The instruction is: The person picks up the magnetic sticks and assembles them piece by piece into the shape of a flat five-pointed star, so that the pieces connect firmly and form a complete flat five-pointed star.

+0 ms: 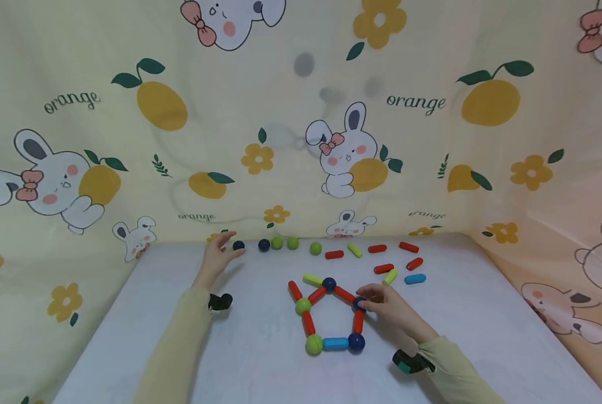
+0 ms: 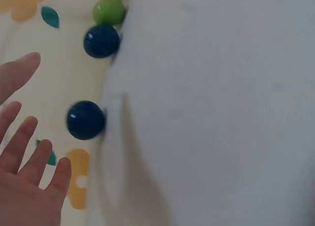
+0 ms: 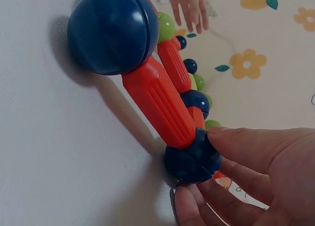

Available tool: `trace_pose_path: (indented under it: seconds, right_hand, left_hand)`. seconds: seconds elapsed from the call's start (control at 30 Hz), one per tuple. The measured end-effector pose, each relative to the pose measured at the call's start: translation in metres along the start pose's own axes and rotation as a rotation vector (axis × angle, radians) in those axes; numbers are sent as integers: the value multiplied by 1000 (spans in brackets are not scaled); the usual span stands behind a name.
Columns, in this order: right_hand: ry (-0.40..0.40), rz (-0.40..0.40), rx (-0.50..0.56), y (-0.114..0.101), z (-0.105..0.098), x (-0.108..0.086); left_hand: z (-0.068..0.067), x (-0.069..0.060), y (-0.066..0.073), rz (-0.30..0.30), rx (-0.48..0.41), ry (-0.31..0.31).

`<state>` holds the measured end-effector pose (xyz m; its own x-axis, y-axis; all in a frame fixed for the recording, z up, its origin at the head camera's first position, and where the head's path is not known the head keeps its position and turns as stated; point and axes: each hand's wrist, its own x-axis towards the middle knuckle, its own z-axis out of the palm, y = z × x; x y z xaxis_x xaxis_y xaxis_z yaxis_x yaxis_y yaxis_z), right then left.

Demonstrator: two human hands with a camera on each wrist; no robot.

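My left hand (image 1: 216, 262) is at the back left with its fingers spread, beside a loose dark blue ball (image 1: 238, 246). In the left wrist view a gap shows between the fingers and that ball (image 2: 86, 120). My right hand (image 1: 394, 311) pinches the dark blue corner ball (image 3: 192, 159) of a five-sided ring between thumb and fingers. The ring joins dark blue and green balls (image 1: 314, 344) with red rods (image 1: 308, 324) and one blue rod (image 1: 335, 343). A red rod (image 1: 294, 290) and a yellow-green rod (image 1: 312, 279) stick outward from its upper left.
Along the back edge sit another dark blue ball (image 1: 264, 245) and several green balls (image 1: 315, 248). Loose red rods (image 1: 377, 248), yellow-green rods (image 1: 354, 249) and a blue rod (image 1: 415, 279) lie at the back right. A printed curtain (image 1: 291, 185) stands behind the white table (image 1: 260, 359).
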<state>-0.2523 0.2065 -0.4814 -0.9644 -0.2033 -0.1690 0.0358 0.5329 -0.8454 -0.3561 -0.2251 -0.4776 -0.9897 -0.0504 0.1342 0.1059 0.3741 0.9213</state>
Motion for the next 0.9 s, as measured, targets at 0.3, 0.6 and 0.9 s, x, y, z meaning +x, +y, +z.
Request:
trace_pose_path:
  seconds: [0.3,0.6,0.9]
  right_hand:
    - [-11,-36,-15,2,0,0]
    - [-18,-30,-10,2,0,-1]
    - [-8,-24,-18,1,0,-2]
  left_hand:
    - [12,8,-13,-115,22,-73]
    - [30,-6,-14,-144,128,-12]
    - [52,-22,5,-142,64,-51]
